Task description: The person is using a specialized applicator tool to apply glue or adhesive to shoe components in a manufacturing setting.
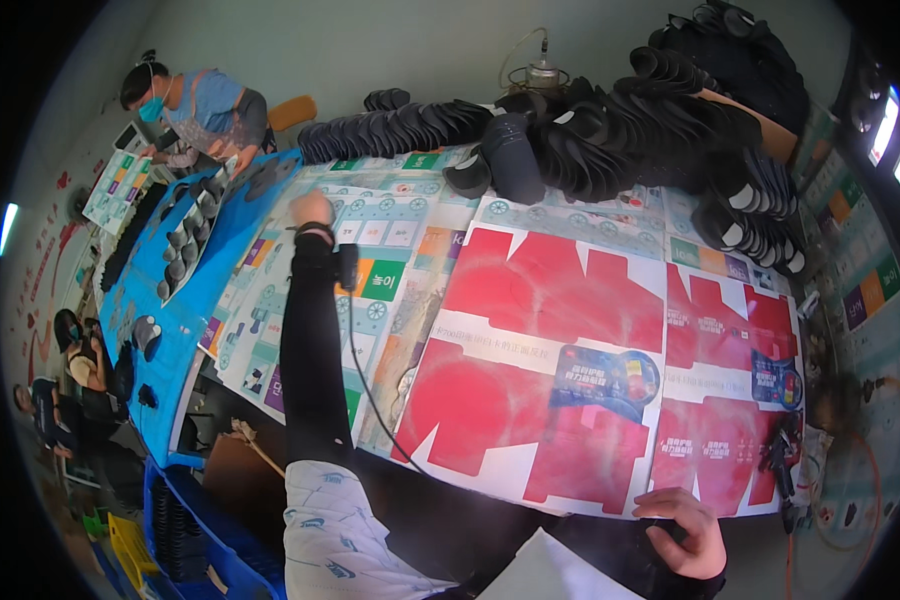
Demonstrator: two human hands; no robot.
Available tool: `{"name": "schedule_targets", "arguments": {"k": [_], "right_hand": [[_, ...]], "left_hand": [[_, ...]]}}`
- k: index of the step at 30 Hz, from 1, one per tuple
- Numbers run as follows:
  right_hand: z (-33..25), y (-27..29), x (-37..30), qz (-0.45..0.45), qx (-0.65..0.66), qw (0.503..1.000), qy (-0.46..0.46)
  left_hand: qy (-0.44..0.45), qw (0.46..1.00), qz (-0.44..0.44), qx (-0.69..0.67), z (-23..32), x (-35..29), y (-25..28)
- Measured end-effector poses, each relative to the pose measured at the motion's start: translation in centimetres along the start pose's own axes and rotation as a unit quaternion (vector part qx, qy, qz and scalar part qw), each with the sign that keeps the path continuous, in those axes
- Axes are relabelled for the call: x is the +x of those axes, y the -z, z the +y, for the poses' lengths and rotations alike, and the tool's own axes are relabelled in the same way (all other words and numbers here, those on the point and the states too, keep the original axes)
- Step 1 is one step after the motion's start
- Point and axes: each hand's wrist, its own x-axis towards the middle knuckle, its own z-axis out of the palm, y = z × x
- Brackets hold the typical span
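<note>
I'm probably reaching for the curved black pieces (410, 130); my left grip (312, 210) I can't read; my right grip (686, 532) looks half-curled, empty. Pinching one seems next.

light is even but middling, with burnt-out bright panes (884, 126) at far right and a glaring light strip (9, 229) at the left rim. a hazy pale sheen veils the red printed sheets (560, 280); the black pads (610, 140) lose detail in darkness. fisheye distortion bows the edges, and the corners are black.
</note>
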Motion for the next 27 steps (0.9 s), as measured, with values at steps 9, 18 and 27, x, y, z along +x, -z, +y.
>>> {"name": "schedule_targets", "arguments": {"k": [9, 18, 27], "right_hand": [[0.7, 1.0, -1.3, 0.018, 0.012, 1.0, -0.008], [3.2, 2.4, -0.9, 0.037, -0.009, 0.998, -0.04], [1.9, 2.7, -4.9, 0.021, 0.028, 0.999, 0.016]], "left_hand": [[-0.418, 0.876, -0.164, 0.175, 20.1, -3.3, -10.2], [-0.286, 0.923, -0.192, 0.172, 22.5, -6.0, -14.0], [-0.213, 0.945, 0.162, -0.19, 24.1, -17.3, 16.8]]}}
